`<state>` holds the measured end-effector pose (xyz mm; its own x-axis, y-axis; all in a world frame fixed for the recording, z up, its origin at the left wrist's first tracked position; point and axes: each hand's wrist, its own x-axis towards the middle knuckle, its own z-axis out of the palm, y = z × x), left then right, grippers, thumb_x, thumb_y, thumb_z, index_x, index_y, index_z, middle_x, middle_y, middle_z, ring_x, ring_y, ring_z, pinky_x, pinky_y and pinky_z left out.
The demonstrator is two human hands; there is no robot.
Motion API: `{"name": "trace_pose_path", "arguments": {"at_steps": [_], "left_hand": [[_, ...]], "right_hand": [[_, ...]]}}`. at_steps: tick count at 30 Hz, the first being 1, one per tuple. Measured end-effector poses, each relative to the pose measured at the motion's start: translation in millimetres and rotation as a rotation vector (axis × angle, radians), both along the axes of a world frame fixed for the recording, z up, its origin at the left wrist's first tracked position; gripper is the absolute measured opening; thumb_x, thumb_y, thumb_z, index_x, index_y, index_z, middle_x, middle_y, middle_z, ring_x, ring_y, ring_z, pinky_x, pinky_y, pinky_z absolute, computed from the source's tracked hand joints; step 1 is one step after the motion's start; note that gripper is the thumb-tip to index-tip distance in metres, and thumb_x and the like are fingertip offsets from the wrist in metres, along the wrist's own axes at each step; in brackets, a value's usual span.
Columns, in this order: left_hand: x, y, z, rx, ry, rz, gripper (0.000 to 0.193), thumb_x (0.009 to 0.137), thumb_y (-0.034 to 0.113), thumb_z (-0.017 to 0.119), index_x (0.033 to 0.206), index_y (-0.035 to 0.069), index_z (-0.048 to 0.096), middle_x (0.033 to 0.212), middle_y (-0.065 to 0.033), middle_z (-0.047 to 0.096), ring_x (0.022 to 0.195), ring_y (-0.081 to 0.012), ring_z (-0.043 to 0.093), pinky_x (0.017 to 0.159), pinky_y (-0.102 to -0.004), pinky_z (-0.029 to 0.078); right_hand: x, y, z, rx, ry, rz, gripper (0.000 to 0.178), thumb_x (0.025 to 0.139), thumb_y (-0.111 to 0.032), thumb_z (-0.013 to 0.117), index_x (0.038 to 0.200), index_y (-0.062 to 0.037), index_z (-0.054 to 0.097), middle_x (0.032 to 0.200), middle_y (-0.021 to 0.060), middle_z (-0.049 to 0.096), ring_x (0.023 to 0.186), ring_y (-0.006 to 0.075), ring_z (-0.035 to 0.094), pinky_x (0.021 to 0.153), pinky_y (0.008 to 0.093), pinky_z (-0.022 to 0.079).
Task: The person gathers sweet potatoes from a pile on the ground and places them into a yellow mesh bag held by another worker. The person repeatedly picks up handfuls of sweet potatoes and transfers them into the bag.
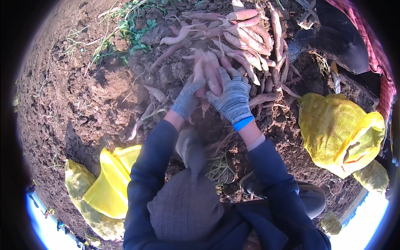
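Observation:
My left hand (187, 98), in a grey knitted glove, is closed around the left side of a bunch of pinkish sweet potatoes (213, 76). From the other side, my right hand (233, 96), gloved in grey with a blue cuff, grips the same bunch, its thumb toward the middle. Some fingertips are hidden by the roots. Just beyond and to the right lies a large heap of sweet potatoes (250, 39), long and tapered with soil on them. A few loose thin roots (156, 93) rest on the dirt near my left hand.
A full yellow mesh sack (329, 129) stands at the right. Flatter yellow mesh sacks (112, 183) lie at the lower left. Another person in dark trousers (339, 43) is close to the heap at the upper right. Green vines (135, 35) lie on the brown, clumpy soil (93, 87).

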<state>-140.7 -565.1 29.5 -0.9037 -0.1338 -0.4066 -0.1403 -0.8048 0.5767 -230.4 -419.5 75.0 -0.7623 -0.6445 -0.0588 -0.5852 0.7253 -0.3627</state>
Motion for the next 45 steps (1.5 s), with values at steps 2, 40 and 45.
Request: {"name": "trace_pose_path", "arguments": {"at_steps": [2,40,45], "left_hand": [[-7.3,2.8,3.0,-0.017,-0.040,0.025,0.090,0.085,0.037,0.075,0.156,0.008,0.027,0.142,-0.0117,0.047,0.122,-0.0235,0.052,0.093,-0.0352,0.050],[19.2,120.4,80.1,-0.967,-0.010,-0.233,0.119,0.074,0.017,0.086,0.158,0.004,0.003,0.153,-0.0191,0.034,0.137,-0.0249,0.043,0.115,-0.0406,0.035],[26.2,132.7,145.3,-0.996,0.207,-0.273,0.121,0.073,0.030,0.086,0.155,-0.002,0.004,0.154,-0.0220,0.028,0.145,-0.0318,0.030,0.119,-0.0437,0.027]], "right_hand": [[-0.6,7.4,-6.3,0.008,0.097,-0.046,0.106,0.066,-0.055,0.082,0.150,-0.0057,0.040,0.148,0.0273,0.038,0.132,0.0429,0.043,0.108,0.0515,0.037],[36.8,123.2,-26.4,-1.015,-0.831,-0.369,0.090,0.087,-0.047,0.063,0.157,-0.0022,0.026,0.153,0.0153,0.042,0.140,0.0272,0.040,0.117,0.0393,0.030],[45.4,127.0,46.3,-1.257,-0.750,-0.310,0.103,0.076,-0.063,0.073,0.152,-0.0049,0.037,0.147,0.0172,0.047,0.135,0.0298,0.047,0.114,0.0413,0.035]]}}
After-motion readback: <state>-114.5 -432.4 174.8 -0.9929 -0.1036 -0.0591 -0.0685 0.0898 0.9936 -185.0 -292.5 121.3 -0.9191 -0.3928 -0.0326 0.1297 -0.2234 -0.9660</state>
